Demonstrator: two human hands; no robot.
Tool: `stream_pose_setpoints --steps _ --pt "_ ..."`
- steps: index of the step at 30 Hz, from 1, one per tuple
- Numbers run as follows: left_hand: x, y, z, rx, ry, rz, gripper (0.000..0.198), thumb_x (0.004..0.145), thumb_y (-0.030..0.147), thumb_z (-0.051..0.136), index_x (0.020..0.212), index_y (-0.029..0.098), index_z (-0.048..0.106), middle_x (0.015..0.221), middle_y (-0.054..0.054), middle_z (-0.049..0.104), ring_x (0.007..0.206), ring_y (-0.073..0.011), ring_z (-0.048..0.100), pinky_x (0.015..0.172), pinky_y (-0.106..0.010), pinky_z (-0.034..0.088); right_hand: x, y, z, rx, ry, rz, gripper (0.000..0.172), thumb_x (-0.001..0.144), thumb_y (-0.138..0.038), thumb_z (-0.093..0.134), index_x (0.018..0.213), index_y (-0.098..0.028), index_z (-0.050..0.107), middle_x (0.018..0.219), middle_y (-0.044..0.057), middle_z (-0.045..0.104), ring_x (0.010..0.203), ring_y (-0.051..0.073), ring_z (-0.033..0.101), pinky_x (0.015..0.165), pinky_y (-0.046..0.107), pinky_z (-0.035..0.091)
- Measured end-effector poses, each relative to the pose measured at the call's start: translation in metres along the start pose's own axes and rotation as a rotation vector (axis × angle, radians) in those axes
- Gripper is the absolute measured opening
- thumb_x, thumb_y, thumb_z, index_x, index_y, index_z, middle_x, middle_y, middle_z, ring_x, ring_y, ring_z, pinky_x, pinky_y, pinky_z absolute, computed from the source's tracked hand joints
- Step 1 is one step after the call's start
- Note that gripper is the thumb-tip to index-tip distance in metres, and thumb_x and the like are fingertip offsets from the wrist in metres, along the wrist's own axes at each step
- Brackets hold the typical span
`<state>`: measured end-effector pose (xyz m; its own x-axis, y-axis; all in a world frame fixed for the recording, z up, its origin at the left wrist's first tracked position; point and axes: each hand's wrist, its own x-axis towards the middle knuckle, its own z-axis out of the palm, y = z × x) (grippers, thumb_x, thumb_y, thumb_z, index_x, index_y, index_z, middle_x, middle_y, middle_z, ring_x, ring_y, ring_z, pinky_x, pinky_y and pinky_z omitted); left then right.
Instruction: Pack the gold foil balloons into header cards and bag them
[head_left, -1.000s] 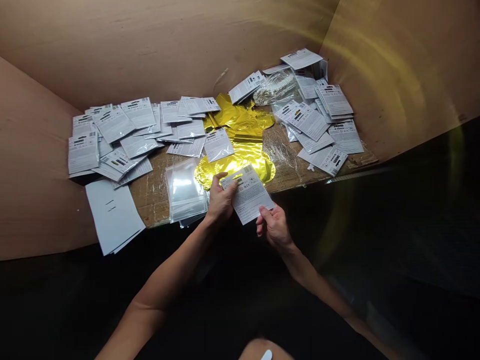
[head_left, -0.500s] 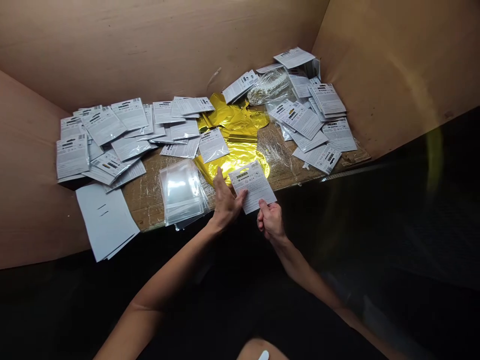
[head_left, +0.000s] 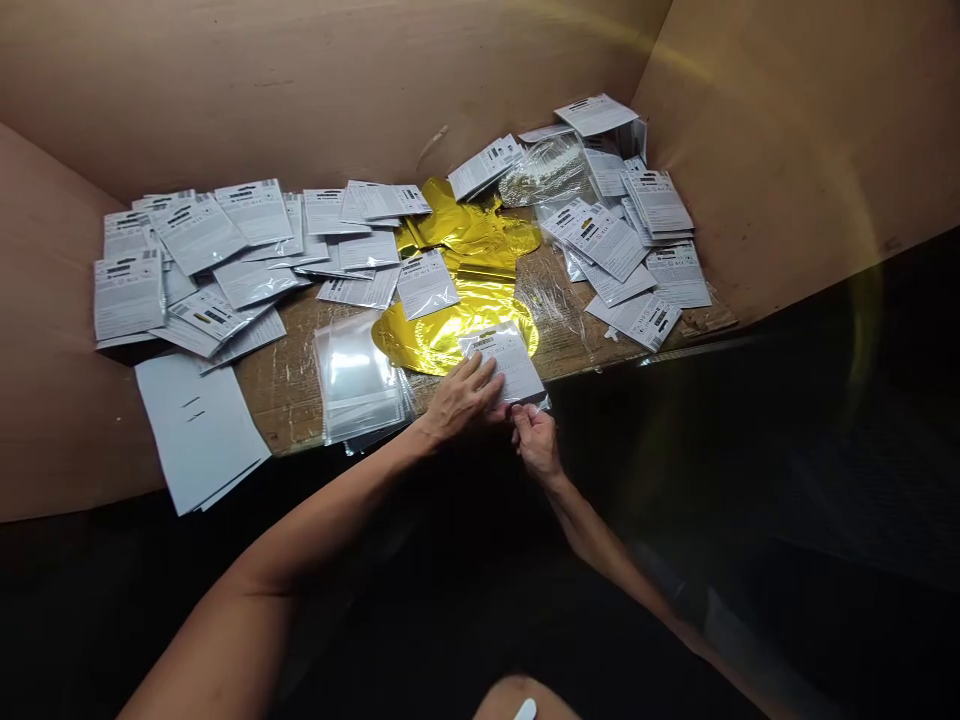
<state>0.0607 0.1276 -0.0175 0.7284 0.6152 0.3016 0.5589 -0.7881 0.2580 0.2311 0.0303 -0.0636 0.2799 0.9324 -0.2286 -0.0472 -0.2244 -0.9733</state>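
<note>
I record clear sleeves [head_left: 358, 370] beside my left hand [head_left: 459, 402]; its fingers lie across the packet [head_left: 517, 362], apparently steadying it, though whether they grip I cannot tell. The packet overlaps gold foil [head_left: 420, 345]; my right hand [head_left: 538, 442] pinches its lower edge, seemingly for control.

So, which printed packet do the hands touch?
The packet lowest in the picture, seen against the gold foil: left hand on it, right hand at its near edge. No other is touched.
</note>
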Motion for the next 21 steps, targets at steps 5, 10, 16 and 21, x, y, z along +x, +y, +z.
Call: stream_pose_setpoints --steps 5,10,16,21 --pt "0.021 -0.022 -0.008 -0.068 -0.025 -0.014 0.038 0.103 0.043 0.061 0.132 0.021 0.074 0.147 -0.017 0.066 0.148 -0.0369 0.053 0.124 -0.059 0.047 0.003 -0.025 -0.017 -0.211 -0.049 -0.092 0.056 0.099 -0.07 0.059 0.07 -0.022 0.059 0.05 -0.003 0.052 0.043 0.012 0.043 0.047 0.027 0.034" --pt "0.049 -0.07 -0.021 -0.139 -0.067 -0.098 0.036 0.107 0.04 0.052 0.12 0.023 0.081 0.145 -0.013 0.066 0.137 -0.0332 0.059 0.12 -0.055 0.047 0.037 -0.075 -0.02 -0.64 -0.075 -0.623 0.026 0.107 -0.036 0.057 0.092 -0.021 0.071 0.088 0.007 0.072 0.086 0.023 0.063 0.083 0.037 0.049" --pt "0.051 -0.086 -0.013 -0.191 -0.048 -0.174 0.033 0.102 0.041 0.062 0.124 0.031 0.084 0.149 -0.01 0.065 0.133 -0.033 0.058 0.117 -0.055 0.047 0.076 -0.102 0.007 -1.147 -0.453 -0.808 0.025 0.103 -0.012 0.051 0.113 -0.019 0.073 0.122 0.015 0.07 0.111 0.03 0.057 0.097 0.043 0.041" --pt "0.048 -0.081 -0.011 -0.194 -0.036 -0.19 0.031 0.102 0.038 0.063 0.125 0.034 0.083 0.149 -0.009 0.064 0.137 -0.033 0.055 0.116 -0.056 0.046 0.075 -0.11 0.001 -1.101 -0.637 -0.807 0.023 0.101 -0.012 0.052 0.102 -0.02 0.074 0.106 0.011 0.07 0.108 0.027 0.058 0.099 0.042 0.039"
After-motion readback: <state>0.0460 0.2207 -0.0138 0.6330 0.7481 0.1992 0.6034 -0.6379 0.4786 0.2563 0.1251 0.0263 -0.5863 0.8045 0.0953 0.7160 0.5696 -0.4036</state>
